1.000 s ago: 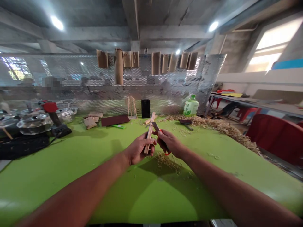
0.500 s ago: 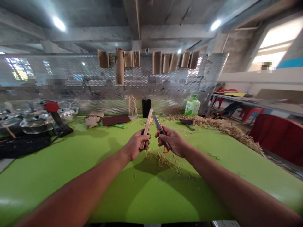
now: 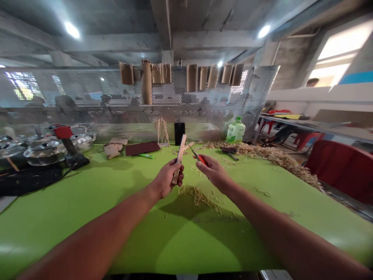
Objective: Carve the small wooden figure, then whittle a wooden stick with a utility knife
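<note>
left hand (image 3: 169, 178) closed around a wooden strip (image 3: 180, 153), tilted above a green table (image 3: 122, 233); right hand (image 3: 215, 171) wrapped around a knife (image 3: 201, 158) — blade apart from the wood. curled shavings (image 3: 202, 199) lie below — beyond, a black slab (image 3: 180, 133), green bottle (image 3: 236, 131), shavings heap (image 3: 271, 154).

Head-worn camera, one view: set above the near edge of a smooth, bright-green counter (image 3: 186, 245), facing forward and slightly down. Counter close; upright perforated grey metal screen (image 3: 175, 109) farther off, midframe; grey concrete beamed ceiling (image 3: 122, 19) across top.
</note>
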A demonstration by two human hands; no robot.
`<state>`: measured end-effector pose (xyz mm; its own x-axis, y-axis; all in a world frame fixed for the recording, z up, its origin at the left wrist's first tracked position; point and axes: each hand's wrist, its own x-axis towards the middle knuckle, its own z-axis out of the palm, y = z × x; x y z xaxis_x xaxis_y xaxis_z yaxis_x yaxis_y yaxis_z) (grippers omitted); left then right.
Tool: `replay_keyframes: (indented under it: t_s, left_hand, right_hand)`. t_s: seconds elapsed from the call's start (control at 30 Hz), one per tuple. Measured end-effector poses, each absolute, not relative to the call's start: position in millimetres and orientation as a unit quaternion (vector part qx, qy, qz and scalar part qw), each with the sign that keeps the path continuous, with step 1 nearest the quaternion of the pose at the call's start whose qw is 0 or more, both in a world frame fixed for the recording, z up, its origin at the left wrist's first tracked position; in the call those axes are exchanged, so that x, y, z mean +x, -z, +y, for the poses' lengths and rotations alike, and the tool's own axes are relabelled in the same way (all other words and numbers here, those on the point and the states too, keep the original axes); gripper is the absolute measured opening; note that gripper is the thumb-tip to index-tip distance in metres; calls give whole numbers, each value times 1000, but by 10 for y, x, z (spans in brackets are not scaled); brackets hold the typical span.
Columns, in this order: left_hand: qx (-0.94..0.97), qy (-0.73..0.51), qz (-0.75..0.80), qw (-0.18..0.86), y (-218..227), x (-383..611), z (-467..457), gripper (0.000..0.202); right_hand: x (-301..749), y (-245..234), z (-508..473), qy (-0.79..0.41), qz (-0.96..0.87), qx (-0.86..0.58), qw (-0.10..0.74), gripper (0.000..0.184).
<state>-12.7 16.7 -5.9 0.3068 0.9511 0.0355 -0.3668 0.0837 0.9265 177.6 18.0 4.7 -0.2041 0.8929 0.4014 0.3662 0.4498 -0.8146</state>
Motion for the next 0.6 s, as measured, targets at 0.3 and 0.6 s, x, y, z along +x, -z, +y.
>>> replay_keyframes:
  t_s: [0.3, 0.6]
  left_hand:
    - [531, -437, 380, 618, -13, -42, -20, 25]
    - [538, -406, 425, 604, -6, 32, -92, 12]
  right_hand:
    - [1734, 51, 174, -19, -768, -594, 238, 24]
    - [1736, 28, 275, 21, -765, -620, 172, 27]
